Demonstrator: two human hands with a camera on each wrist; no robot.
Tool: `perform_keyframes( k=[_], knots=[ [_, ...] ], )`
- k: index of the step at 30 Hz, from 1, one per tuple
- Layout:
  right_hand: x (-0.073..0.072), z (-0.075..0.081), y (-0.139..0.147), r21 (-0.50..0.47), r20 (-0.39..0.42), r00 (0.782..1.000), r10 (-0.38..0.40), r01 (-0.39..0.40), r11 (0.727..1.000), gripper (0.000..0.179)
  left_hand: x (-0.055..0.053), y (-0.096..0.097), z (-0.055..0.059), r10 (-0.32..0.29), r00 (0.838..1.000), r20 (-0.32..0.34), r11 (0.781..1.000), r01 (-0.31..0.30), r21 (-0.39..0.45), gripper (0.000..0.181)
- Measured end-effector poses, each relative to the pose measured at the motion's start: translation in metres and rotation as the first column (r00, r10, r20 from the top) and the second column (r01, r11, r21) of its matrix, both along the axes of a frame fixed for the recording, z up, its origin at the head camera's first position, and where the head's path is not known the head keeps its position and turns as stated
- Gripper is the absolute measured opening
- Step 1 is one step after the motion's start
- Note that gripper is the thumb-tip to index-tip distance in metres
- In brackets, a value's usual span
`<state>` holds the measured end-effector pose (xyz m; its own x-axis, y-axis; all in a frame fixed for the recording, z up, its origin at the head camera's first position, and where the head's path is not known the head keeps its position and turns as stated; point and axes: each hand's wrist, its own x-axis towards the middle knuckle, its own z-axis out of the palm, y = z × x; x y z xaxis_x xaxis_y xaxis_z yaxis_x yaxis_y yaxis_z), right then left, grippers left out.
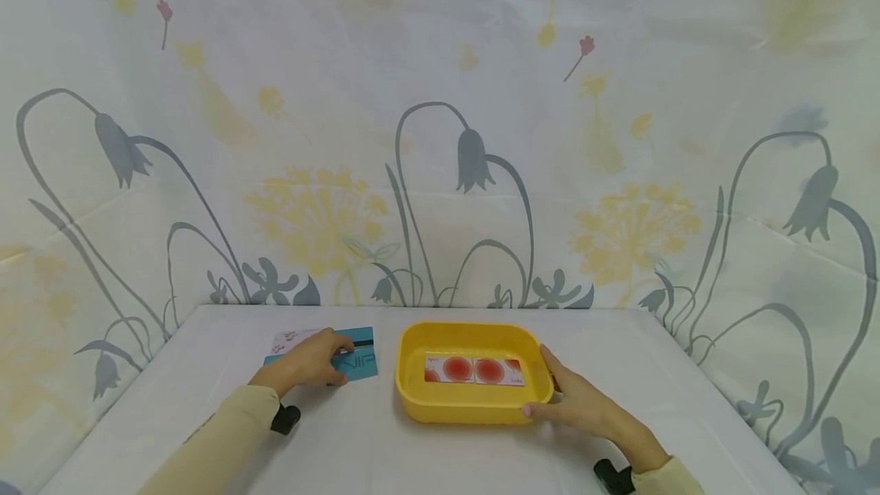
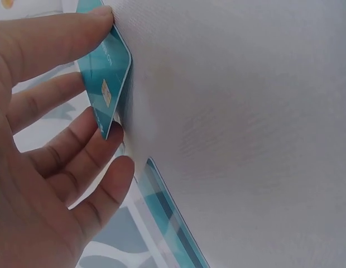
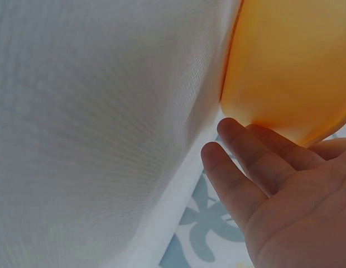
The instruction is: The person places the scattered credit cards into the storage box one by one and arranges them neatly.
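Note:
My left hand pinches a teal card marked VIP, which has a dark stripe. In the left wrist view the thumb lies against this card, whose near face bears a gold chip and which is tilted off the white surface. A second teal card with a dark stripe lies below the little finger. At the right end of a yellow bin, my right hand touches the wall, its thumb at the front corner. The fingers are nearly straight.
Inside the bin lie two white cards with red circles, side by side. Behind the left hand is a white card with pink flowers, partly covered. A white cloth covers the table, and a flower-printed curtain hangs behind it.

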<state>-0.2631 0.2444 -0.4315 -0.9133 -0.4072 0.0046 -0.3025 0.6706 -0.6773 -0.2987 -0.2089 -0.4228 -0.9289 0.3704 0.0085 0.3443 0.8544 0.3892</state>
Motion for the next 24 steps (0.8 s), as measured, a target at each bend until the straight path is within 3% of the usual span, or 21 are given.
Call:
perform_keyframes(
  k=[18, 24],
  knots=[
    [0.0008, -0.0006, 0.0007, 0.003, -0.024, 1.0, -0.001, 0.001, 1.0, 0.107, 0.0002, 0.0007, -0.0007, 0.041, 0.997, 0.069, 0.999, -0.043, 0.029, 0.05],
    [0.0013, 0.0006, -0.0002, 0.009, -0.014, 1.0, -0.007, 0.007, 1.0, 0.107, 0.0033, 0.0007, 0.0009, 0.017, 0.998, 0.058, 0.999, -0.019, 0.034, 0.05]
  ],
)
